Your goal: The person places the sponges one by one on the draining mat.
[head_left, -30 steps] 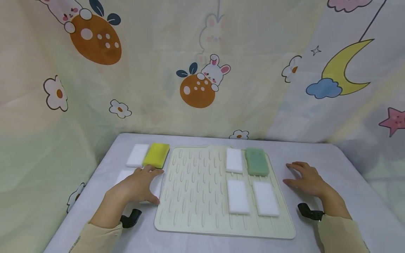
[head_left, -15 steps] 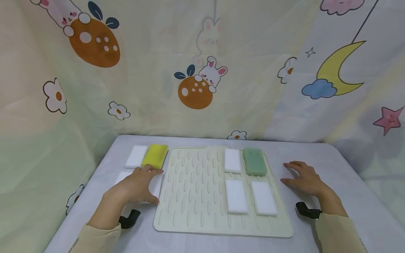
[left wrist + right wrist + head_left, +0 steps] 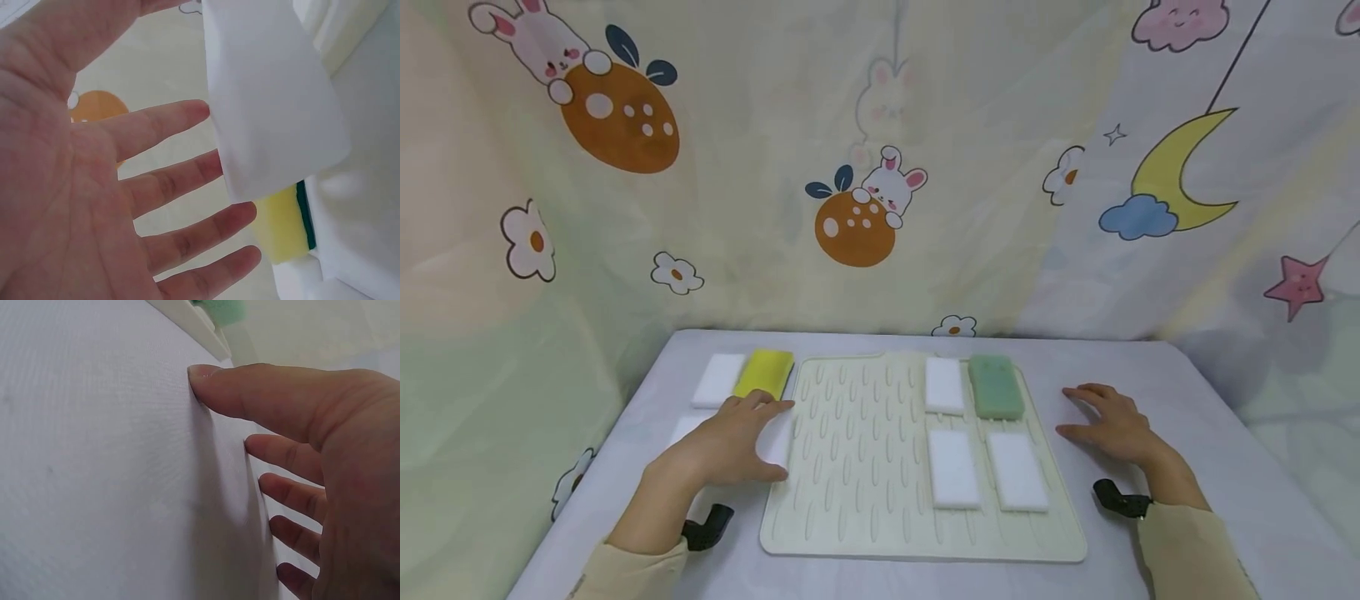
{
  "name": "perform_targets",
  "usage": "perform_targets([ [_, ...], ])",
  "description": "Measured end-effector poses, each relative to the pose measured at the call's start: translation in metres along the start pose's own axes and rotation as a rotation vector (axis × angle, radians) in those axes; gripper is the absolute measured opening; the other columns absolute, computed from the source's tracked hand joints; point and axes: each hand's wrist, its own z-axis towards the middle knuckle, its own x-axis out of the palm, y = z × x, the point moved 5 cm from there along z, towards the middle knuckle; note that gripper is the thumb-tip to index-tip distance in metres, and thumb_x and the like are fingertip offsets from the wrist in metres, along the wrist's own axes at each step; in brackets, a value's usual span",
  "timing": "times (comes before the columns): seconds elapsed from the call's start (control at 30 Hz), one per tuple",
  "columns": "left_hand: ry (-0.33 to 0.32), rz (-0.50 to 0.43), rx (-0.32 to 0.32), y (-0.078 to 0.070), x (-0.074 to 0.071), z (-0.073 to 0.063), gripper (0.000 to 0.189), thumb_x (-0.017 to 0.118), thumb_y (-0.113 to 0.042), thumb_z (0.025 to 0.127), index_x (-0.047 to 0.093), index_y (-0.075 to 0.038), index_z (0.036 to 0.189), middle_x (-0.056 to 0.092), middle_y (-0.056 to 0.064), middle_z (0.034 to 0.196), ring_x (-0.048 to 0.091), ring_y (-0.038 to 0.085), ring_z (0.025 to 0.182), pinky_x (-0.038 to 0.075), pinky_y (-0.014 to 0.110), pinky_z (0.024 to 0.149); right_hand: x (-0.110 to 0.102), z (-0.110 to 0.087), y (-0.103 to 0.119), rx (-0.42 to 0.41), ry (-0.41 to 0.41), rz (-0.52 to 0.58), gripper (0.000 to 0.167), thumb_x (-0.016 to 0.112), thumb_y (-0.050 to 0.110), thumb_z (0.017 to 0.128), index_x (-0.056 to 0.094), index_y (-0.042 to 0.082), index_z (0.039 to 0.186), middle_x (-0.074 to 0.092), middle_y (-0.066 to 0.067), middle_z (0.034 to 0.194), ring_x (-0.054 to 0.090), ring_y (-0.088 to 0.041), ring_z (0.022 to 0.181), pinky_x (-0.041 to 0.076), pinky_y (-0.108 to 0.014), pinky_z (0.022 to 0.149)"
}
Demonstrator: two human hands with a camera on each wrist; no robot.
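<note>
In the head view my left hand [image 3: 726, 446] is at the left edge of a cream ribbed mat [image 3: 842, 537]. Its thumb and fingertips pinch a white sponge block [image 3: 775, 440] by its edges. The left wrist view shows this white block [image 3: 275, 106] large, with the index fingertip on its side. My right hand [image 3: 1108, 425] rests on the cloth right of the mat, fingers loosely bent and holding nothing. Its thumb and fingertips touch the white cloth [image 3: 100, 456] in the right wrist view. A green sponge [image 3: 996, 387] lies on the mat's far right.
Three white blocks, one at the back [image 3: 943, 386] and two in front [image 3: 953, 469] [image 3: 1017, 472], lie on the mat's right half. Left of the mat are a yellow sponge [image 3: 765, 372] and white blocks [image 3: 718, 381]. A printed curtain [image 3: 737, 192] hangs behind the table.
My left hand has shifted slightly right with the white sponge block, its fingertips now overlapping the mat's left edge. The head view has tilted and turned a little; the right hand stays put.
</note>
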Motion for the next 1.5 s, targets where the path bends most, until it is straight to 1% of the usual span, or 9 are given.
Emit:
perform_targets([
  [0.17, -0.024, 0.010, 0.043, -0.013, -0.003, 0.006, 0.088, 0.091, -0.039, 0.075, 0.053, -0.019, 0.152, 0.051, 0.005, 0.147, 0.046, 0.034, 0.134, 0.053, 0.052, 0.100, 0.002, -0.002, -0.001, -0.001, -0.001, 0.005, 0.084, 0.075, 0.052, 0.090, 0.047, 0.004, 0.153, 0.030, -0.032, 0.156, 0.025, -0.062, 0.137, 0.028, -0.074, 0.093],
  [0.4, -0.062, 0.054, 0.115, -0.036, -0.007, 0.023, 0.087, 0.089, -0.046, 0.077, 0.053, -0.020, 0.152, 0.052, 0.004, 0.145, 0.048, 0.034, 0.132, 0.052, 0.050, 0.102, 0.004, -0.002, -0.003, -0.001, -0.013, 0.034, 0.085, 0.077, 0.051, 0.089, 0.046, 0.004, 0.153, 0.029, -0.031, 0.158, 0.022, -0.061, 0.139, 0.025, -0.075, 0.097],
  [0.6, -0.088, 0.089, 0.161, -0.047, -0.005, 0.036, 0.086, 0.086, -0.049, 0.079, 0.052, -0.021, 0.153, 0.053, 0.001, 0.144, 0.048, 0.033, 0.133, 0.053, 0.047, 0.100, 0.007, 0.002, -0.001, -0.042, -0.009, 0.111, 0.083, 0.077, 0.044, 0.090, 0.044, 0.002, 0.154, 0.026, -0.031, 0.161, 0.015, -0.061, 0.145, 0.021, -0.080, 0.106],
  [0.7, -0.089, 0.103, 0.182, -0.052, -0.004, 0.042, 0.086, 0.085, -0.050, 0.080, 0.051, -0.020, 0.153, 0.053, 0.002, 0.144, 0.049, 0.033, 0.132, 0.053, 0.046, 0.100, 0.010, 0.003, -0.002, -0.045, -0.005, 0.118, 0.082, 0.077, 0.042, 0.091, 0.044, 0.002, 0.154, 0.025, -0.031, 0.161, 0.014, -0.061, 0.146, 0.021, -0.080, 0.107],
  [0.8, -0.077, 0.113, 0.191, -0.057, -0.003, 0.048, 0.087, 0.084, -0.052, 0.081, 0.050, -0.021, 0.154, 0.053, 0.002, 0.144, 0.049, 0.031, 0.132, 0.052, 0.045, 0.101, 0.010, 0.002, -0.001, -0.039, -0.005, 0.114, 0.080, 0.077, 0.042, 0.091, 0.046, 0.004, 0.153, 0.025, -0.032, 0.161, 0.014, -0.062, 0.146, 0.021, -0.081, 0.106],
  [0.9, -0.067, 0.118, 0.186, -0.061, -0.002, 0.053, 0.088, 0.084, -0.055, 0.081, 0.049, -0.023, 0.155, 0.052, 0.001, 0.146, 0.048, 0.030, 0.134, 0.052, 0.045, 0.103, 0.008, 0.001, 0.000, -0.031, 0.001, 0.112, 0.077, 0.076, 0.044, 0.092, 0.048, 0.006, 0.152, 0.023, -0.032, 0.162, 0.013, -0.062, 0.146, 0.021, -0.082, 0.105],
  [1.13, -0.060, 0.136, 0.187, -0.066, -0.002, 0.063, 0.088, 0.082, -0.056, 0.083, 0.047, -0.023, 0.156, 0.049, 0.003, 0.151, 0.046, 0.034, 0.138, 0.049, 0.049, 0.107, 0.004, 0.004, 0.004, -0.014, 0.044, 0.132, 0.077, 0.076, 0.046, 0.092, 0.047, 0.010, 0.154, 0.019, -0.033, 0.163, 0.012, -0.063, 0.147, 0.023, -0.083, 0.106],
  [1.33, -0.064, 0.155, 0.196, -0.072, -0.003, 0.075, 0.088, 0.080, -0.057, 0.084, 0.046, -0.023, 0.157, 0.046, 0.004, 0.153, 0.045, 0.035, 0.140, 0.048, 0.050, 0.110, 0.000, 0.005, 0.012, -0.021, 0.083, 0.196, 0.081, 0.077, 0.046, 0.092, 0.045, 0.008, 0.155, 0.017, -0.036, 0.163, 0.014, -0.063, 0.148, 0.021, -0.081, 0.110],
  [1.5, -0.054, 0.162, 0.186, -0.075, 0.000, 0.083, 0.087, 0.080, -0.058, 0.084, 0.047, -0.024, 0.157, 0.047, 0.004, 0.153, 0.045, 0.035, 0.139, 0.047, 0.053, 0.109, 0.003, 0.006, 0.024, -0.035, 0.132, 0.270, 0.081, 0.078, 0.047, 0.090, 0.046, 0.012, 0.156, 0.015, -0.031, 0.167, 0.014, -0.058, 0.152, 0.019, -0.080, 0.113],
])
